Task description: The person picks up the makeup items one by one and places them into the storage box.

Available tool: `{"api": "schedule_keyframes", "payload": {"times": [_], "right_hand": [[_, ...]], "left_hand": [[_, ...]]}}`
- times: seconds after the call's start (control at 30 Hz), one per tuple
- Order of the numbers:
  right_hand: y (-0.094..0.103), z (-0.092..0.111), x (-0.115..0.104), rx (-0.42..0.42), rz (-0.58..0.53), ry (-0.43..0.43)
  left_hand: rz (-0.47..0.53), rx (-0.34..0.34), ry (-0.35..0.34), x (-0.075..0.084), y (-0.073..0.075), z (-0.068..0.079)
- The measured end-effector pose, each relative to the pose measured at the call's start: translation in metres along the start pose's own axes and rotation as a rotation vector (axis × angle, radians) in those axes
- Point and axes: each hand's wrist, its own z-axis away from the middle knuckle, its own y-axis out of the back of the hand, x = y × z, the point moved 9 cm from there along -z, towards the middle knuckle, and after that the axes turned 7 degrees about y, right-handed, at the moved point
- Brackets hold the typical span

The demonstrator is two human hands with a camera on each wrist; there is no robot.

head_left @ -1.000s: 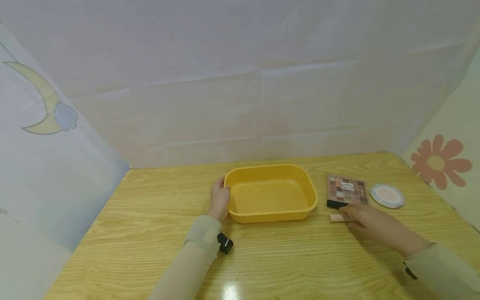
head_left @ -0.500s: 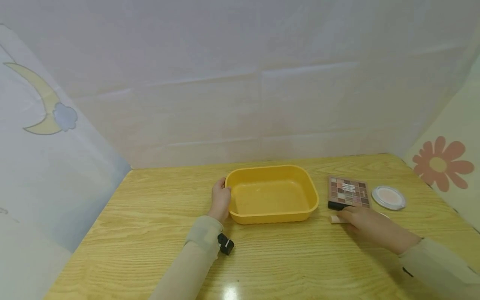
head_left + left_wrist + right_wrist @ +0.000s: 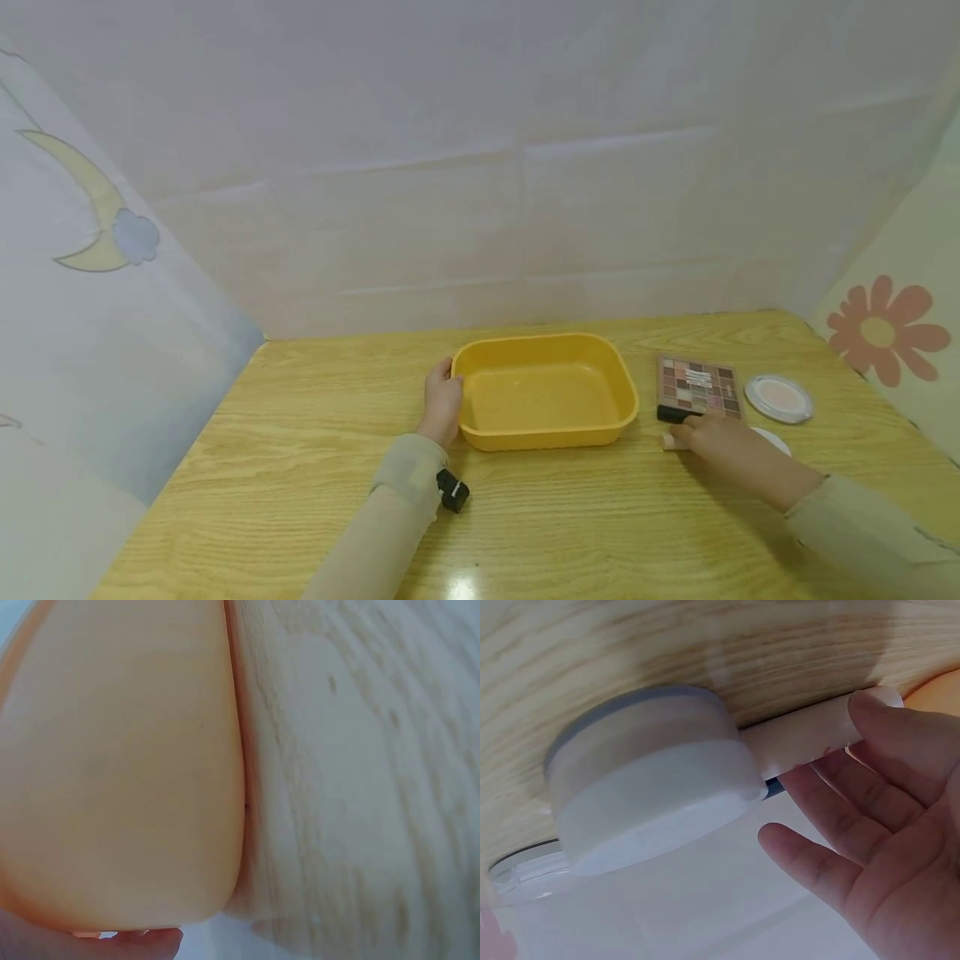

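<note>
My left hand [image 3: 441, 404] grips the left end of a yellow plastic basin [image 3: 540, 438], thumb at the rim. In the left wrist view, the basin's outer wall [image 3: 120, 765] fills the left side, with fingers at its lower end. At the table's right, my right hand [image 3: 723, 446] pinches a pale pink cylindrical tube [image 3: 670, 442] lying on its side. The right wrist view shows my thumb over that tube [image 3: 806, 739] and fingertips at its far side. A round jar with a white lid [image 3: 656, 795] stands right by the tube's other end.
An eyeshadow palette [image 3: 699, 386] lies just beyond my right hand, with a dark piece [image 3: 672, 414] along its near edge. To its right is a round compact [image 3: 780, 398]. A cloth backdrop [image 3: 517, 208] stands behind the wooden table [image 3: 337, 400].
My right hand has shifted left along the tube, covering more of it and uncovering part of the white jar lid. The left hand and the basin hold their place.
</note>
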Motion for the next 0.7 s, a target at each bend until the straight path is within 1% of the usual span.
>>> {"api": "schedule_keyframes", "payload": {"times": [0.1,0.23,0.47,0.7], "right_hand": [[-0.0002,-0.0006,-0.0017,0.01,0.027,0.013],[-0.002,-0.0021,-0.0016,0.012,0.03,0.013],[-0.005,-0.0032,0.0003,-0.016,0.028,-0.019],[-0.0031,-0.0006,-0.0004,-0.004,0.029,0.005]], "left_hand": [[-0.002,0.0,0.002,-0.0002,0.0,0.0005],[0.001,-0.001,0.006,-0.0006,-0.0002,0.0005],[0.003,0.002,-0.003,-0.0007,-0.0004,-0.001],[0.004,0.009,0.003,-0.0009,-0.0003,-0.0017]]}}
